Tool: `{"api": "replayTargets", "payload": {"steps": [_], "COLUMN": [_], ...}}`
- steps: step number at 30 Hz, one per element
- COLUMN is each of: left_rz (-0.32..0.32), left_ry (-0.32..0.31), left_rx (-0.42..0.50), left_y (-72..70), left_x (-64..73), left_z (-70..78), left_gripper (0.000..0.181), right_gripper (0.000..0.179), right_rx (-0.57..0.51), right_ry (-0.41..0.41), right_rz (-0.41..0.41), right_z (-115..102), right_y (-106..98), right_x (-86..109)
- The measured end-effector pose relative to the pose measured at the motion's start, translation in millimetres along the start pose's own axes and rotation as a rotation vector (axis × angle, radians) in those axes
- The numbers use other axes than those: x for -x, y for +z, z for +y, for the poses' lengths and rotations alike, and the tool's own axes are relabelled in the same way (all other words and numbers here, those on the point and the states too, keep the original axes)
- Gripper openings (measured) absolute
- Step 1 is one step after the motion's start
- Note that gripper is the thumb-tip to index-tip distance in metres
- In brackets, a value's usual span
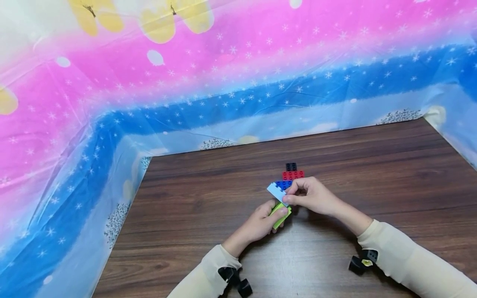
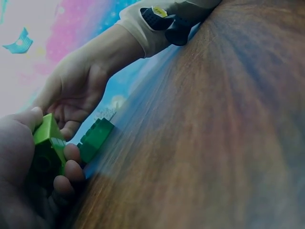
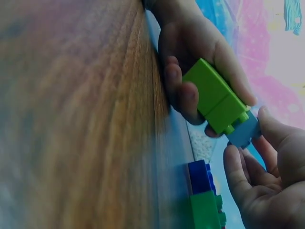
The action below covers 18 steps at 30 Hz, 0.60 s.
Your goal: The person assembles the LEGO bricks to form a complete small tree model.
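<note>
While the left hand (image 1: 260, 223) grips the lime-green bricks (image 3: 215, 95), seemingly to steady them, the right hand (image 1: 316, 196) pinches the light-blue brick (image 1: 276, 191) at their studded side, apparently for control, above the table (image 1: 186, 198) near the dark-blue brick (image 1: 285, 183).

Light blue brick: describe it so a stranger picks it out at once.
Over the brown wooden table in the head view, find the right hand. It pinches the light blue brick, close beside the lime-green block held in the left hand. Its pale colour sets it apart from that lime-green block and from the dark blue brick lying on the table.
</note>
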<state>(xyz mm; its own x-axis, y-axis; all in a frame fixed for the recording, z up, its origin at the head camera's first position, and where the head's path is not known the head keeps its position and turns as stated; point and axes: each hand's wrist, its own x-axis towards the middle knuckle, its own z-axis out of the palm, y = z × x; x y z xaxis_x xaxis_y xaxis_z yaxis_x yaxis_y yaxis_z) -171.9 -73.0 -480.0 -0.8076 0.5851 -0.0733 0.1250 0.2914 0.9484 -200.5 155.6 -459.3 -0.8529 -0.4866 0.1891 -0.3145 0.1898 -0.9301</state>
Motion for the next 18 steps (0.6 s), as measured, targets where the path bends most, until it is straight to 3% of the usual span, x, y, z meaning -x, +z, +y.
{"api": "replayTargets", "payload": {"steps": [6, 12, 18], "left_rz": [-0.043, -0.026, -0.055], "left_ry": [0.015, 0.008, 0.018], "left_rx": [0.004, 0.009, 0.022], "left_y": [-2.7, -1.3, -2.1], "left_x": [-1.1, -0.4, -0.3], "left_z": [0.3, 0.7, 0.1], "left_gripper": [0.032, 0.033, 0.034], "right_gripper": [0.01, 0.011, 0.01], "right_rx": [0.008, 0.005, 0.004], "right_ry": [-0.009, 0.008, -0.002], "right_rz": [-0.023, -0.016, -0.039], "right_z": [0.7, -0.3, -0.6], "right_y": [-1.7, -0.6, -1.3], "right_x": [0.2, 0.9, 0.5]}}
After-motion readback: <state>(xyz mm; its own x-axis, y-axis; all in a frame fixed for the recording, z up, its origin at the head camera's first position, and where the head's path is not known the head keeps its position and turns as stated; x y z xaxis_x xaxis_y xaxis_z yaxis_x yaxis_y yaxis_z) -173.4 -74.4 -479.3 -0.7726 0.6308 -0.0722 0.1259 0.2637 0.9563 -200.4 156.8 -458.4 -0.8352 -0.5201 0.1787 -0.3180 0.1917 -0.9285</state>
